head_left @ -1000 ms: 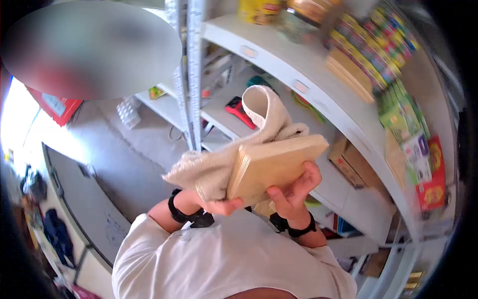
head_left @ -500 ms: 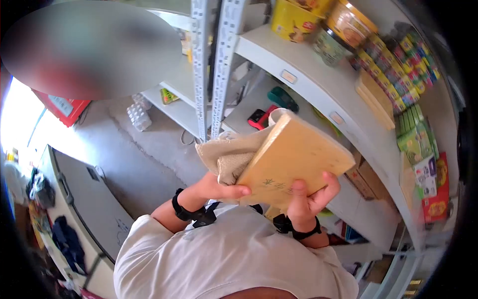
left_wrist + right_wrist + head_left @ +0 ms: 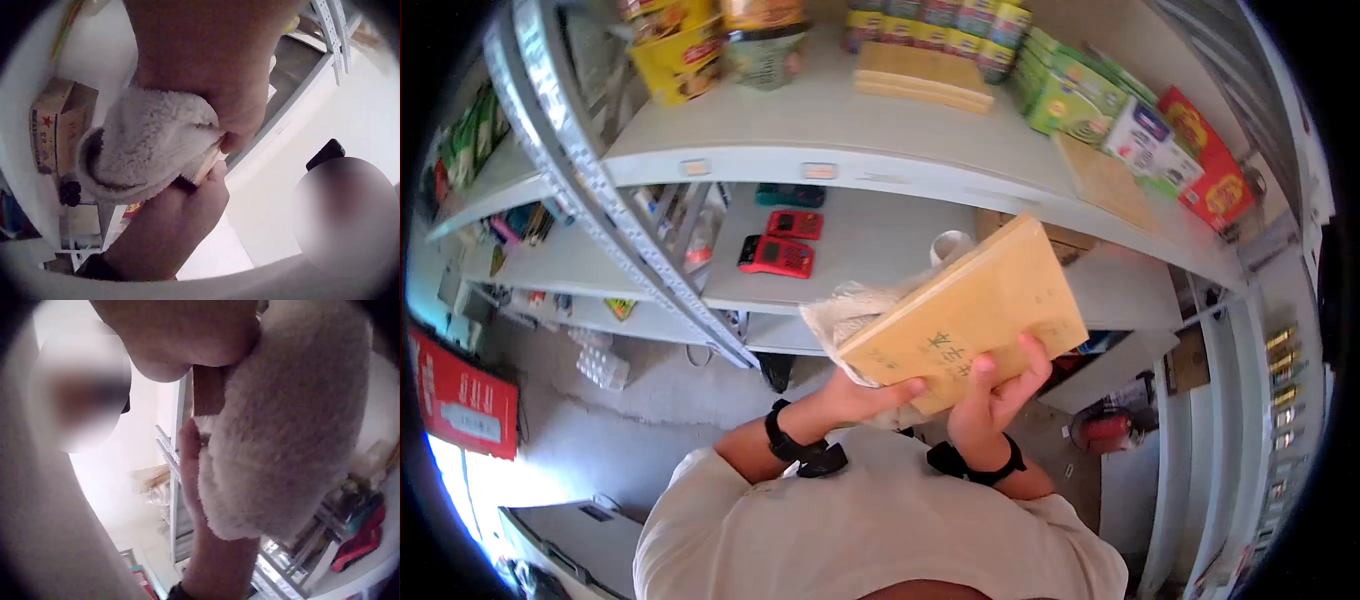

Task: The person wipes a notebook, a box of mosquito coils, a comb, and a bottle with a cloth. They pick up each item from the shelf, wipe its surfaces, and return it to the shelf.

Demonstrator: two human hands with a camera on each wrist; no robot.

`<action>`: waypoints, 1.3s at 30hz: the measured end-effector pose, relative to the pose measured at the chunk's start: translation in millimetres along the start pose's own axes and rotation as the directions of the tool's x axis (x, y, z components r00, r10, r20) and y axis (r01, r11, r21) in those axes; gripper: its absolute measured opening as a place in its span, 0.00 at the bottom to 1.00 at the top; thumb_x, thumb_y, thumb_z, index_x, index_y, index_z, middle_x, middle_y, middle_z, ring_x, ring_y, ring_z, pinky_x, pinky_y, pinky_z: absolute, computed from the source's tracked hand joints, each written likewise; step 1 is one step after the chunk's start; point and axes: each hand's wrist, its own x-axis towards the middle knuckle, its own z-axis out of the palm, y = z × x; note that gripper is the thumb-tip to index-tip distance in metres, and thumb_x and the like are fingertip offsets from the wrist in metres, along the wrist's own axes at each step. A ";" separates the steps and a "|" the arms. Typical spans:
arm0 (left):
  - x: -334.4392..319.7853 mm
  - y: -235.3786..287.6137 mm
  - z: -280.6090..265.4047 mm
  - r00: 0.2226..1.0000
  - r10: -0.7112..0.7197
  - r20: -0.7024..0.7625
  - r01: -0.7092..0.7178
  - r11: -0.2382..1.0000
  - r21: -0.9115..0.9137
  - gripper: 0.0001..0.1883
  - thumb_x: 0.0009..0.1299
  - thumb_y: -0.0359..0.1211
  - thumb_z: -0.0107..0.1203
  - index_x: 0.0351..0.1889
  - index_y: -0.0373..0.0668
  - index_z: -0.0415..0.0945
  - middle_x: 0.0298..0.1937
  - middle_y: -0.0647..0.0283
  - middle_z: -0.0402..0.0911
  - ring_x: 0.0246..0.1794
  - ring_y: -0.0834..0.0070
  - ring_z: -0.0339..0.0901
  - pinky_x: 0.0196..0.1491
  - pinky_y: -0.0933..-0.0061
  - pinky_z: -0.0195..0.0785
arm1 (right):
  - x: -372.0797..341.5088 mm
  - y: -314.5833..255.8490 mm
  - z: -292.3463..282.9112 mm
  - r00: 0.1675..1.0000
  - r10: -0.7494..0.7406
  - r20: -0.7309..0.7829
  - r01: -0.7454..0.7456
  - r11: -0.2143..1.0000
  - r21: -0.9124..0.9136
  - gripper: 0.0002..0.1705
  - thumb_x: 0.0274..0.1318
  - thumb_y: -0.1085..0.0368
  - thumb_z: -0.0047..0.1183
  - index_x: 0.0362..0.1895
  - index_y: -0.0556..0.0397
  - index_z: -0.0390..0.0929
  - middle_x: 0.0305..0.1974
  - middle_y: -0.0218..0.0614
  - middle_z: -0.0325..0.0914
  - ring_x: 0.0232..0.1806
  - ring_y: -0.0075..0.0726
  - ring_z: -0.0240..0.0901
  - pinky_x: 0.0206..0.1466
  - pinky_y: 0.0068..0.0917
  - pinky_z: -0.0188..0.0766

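Observation:
A tan exercise book stack (image 3: 990, 310), its cover marked with green characters, is held tilted in front of the chest in the head view. My left hand (image 3: 875, 395) grips its lower left corner, thumb over the cover, together with a beige fleecy towel (image 3: 850, 315) bunched behind the stack. The right hand (image 3: 990, 400) holds the lower right edge, thumb on the cover. In the left wrist view the towel (image 3: 156, 137) hangs in a thick fold between both hands. It also hides much of the stack in the right wrist view.
Ahead runs a white metal shelf (image 3: 880, 165) with yellow tubs (image 3: 680, 60), more tan books (image 3: 925, 75) and green boxes (image 3: 1070, 90). Red handheld devices (image 3: 775, 255) lie on the tier below. A perforated post (image 3: 615, 200) stands left, a red fire extinguisher (image 3: 1105, 430) at right.
The head view has swung right, bringing the shelf in front. The book stack has tilted so its marked cover faces me, and the towel's raised loop has dropped behind it. Both hands keep hold.

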 end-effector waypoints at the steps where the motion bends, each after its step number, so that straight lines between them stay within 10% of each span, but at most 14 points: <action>1: 4.9 1.2 7.9 1.000 0.013 -0.007 -0.013 1.000 -0.006 0.32 0.63 0.28 0.66 0.64 0.37 0.65 0.58 0.60 0.76 0.57 0.73 0.73 0.58 0.68 0.68 | 1.5 3.2 -13.4 0.998 -0.043 0.038 0.045 0.998 -0.044 0.32 0.65 0.60 0.52 0.66 0.49 0.49 0.62 0.41 0.56 0.63 0.39 0.56 0.66 0.38 0.56; 4: 16.0 1.4 29.2 1.000 0.013 -0.020 -0.015 0.997 -0.071 0.31 0.63 0.27 0.65 0.64 0.36 0.65 0.58 0.60 0.76 0.56 0.73 0.73 0.57 0.68 0.69 | 21.5 17.9 -75.5 0.930 -0.348 0.121 0.367 0.899 -0.238 0.37 0.60 0.59 0.58 0.64 0.52 0.49 0.66 0.52 0.50 0.60 0.44 0.61 0.63 0.39 0.59; 7: 26.9 -1.5 45.9 0.999 -0.030 0.024 0.032 0.993 -0.114 0.32 0.62 0.25 0.65 0.64 0.36 0.65 0.58 0.60 0.76 0.56 0.73 0.73 0.57 0.68 0.68 | 48.5 19.3 -127.1 0.910 -0.403 -0.093 0.381 0.905 -0.191 0.43 0.55 0.57 0.63 0.66 0.52 0.48 0.66 0.54 0.55 0.59 0.48 0.64 0.63 0.39 0.62; 10: 30.6 -17.2 57.4 0.978 -0.113 0.174 0.099 0.991 0.086 0.32 0.59 0.24 0.67 0.62 0.36 0.66 0.58 0.60 0.76 0.56 0.73 0.73 0.57 0.68 0.68 | 54.3 6.7 -192.3 0.990 0.003 0.144 -0.031 0.981 0.193 0.42 0.51 0.60 0.67 0.65 0.55 0.56 0.61 0.50 0.66 0.57 0.42 0.69 0.61 0.36 0.65; 14: 52.6 -24.7 107.7 0.938 -0.104 0.332 0.004 0.957 0.289 0.32 0.55 0.21 0.69 0.59 0.37 0.69 0.56 0.61 0.76 0.55 0.73 0.73 0.56 0.68 0.69 | 53.9 -21.4 -254.3 0.756 0.417 0.504 -0.415 0.901 -0.124 0.22 0.46 0.66 0.70 0.46 0.61 0.78 0.47 0.43 0.80 0.47 0.32 0.76 0.52 0.29 0.71; 17: 62.0 -49.5 133.9 0.966 -0.209 0.153 0.185 0.970 0.158 0.33 0.54 0.21 0.70 0.59 0.36 0.69 0.55 0.61 0.76 0.55 0.73 0.73 0.56 0.68 0.69 | 27.4 -8.1 -285.8 0.855 0.440 0.274 -0.454 0.891 -0.013 0.19 0.47 0.68 0.68 0.44 0.61 0.80 0.45 0.41 0.81 0.44 0.32 0.77 0.48 0.28 0.72; 21: 87.7 -89.3 181.5 0.987 -0.077 -0.142 0.074 0.997 -0.029 0.30 0.66 0.30 0.62 0.64 0.35 0.63 0.59 0.58 0.74 0.59 0.71 0.71 0.61 0.66 0.65 | 23.9 -10.3 -312.6 0.948 0.315 -0.038 -0.309 0.943 0.125 0.24 0.49 0.66 0.68 0.51 0.60 0.78 0.48 0.43 0.81 0.42 0.33 0.78 0.45 0.28 0.74; 23: 92.1 -95.9 210.2 0.955 -0.202 -0.215 0.176 0.975 -0.135 0.27 0.74 0.37 0.53 0.67 0.36 0.60 0.61 0.57 0.72 0.61 0.67 0.70 0.63 0.65 0.64 | 24.6 -11.1 -327.0 0.935 0.325 0.140 -0.222 0.848 -0.480 0.25 0.49 0.66 0.67 0.53 0.56 0.77 0.50 0.45 0.80 0.44 0.39 0.79 0.49 0.32 0.75; 25: 92.8 -105.3 226.3 0.899 -0.374 -0.227 0.285 0.894 -0.344 0.28 0.75 0.39 0.51 0.68 0.36 0.59 0.62 0.56 0.72 0.61 0.65 0.70 0.63 0.64 0.64 | 33.8 -8.6 -329.4 0.936 0.129 0.327 0.104 0.787 -0.609 0.24 0.51 0.64 0.62 0.55 0.50 0.76 0.53 0.41 0.79 0.49 0.43 0.78 0.56 0.38 0.73; 27: 91.9 -108.4 232.1 0.871 -0.451 -0.193 0.357 0.853 -0.381 0.27 0.77 0.43 0.44 0.68 0.37 0.60 0.62 0.55 0.72 0.60 0.64 0.71 0.62 0.64 0.65 | 49.1 0.8 -307.2 0.834 -0.360 0.419 0.506 0.802 -0.318 0.22 0.55 0.61 0.53 0.57 0.42 0.76 0.58 0.32 0.77 0.56 0.46 0.75 0.64 0.46 0.69; 30: 95.0 -117.0 221.9 0.853 -0.498 -0.158 0.411 0.827 -0.384 0.29 0.79 0.49 0.34 0.66 0.35 0.62 0.61 0.54 0.73 0.58 0.64 0.74 0.60 0.66 0.68 | 42.2 5.6 -292.0 0.732 -0.230 0.641 0.606 0.649 -0.459 0.21 0.58 0.60 0.49 0.57 0.39 0.76 0.63 0.25 0.72 0.64 0.40 0.68 0.69 0.51 0.61; 39: 116.7 -52.9 180.2 0.946 -0.199 -0.254 0.088 0.916 -0.391 0.39 0.75 0.61 0.34 0.72 0.40 0.54 0.70 0.54 0.63 0.66 0.60 0.66 0.66 0.58 0.61 | 38.1 25.8 -249.2 0.697 -0.311 0.646 0.640 0.676 -0.365 0.24 0.57 0.59 0.50 0.60 0.28 0.73 0.66 0.17 0.67 0.69 0.33 0.60 0.72 0.58 0.52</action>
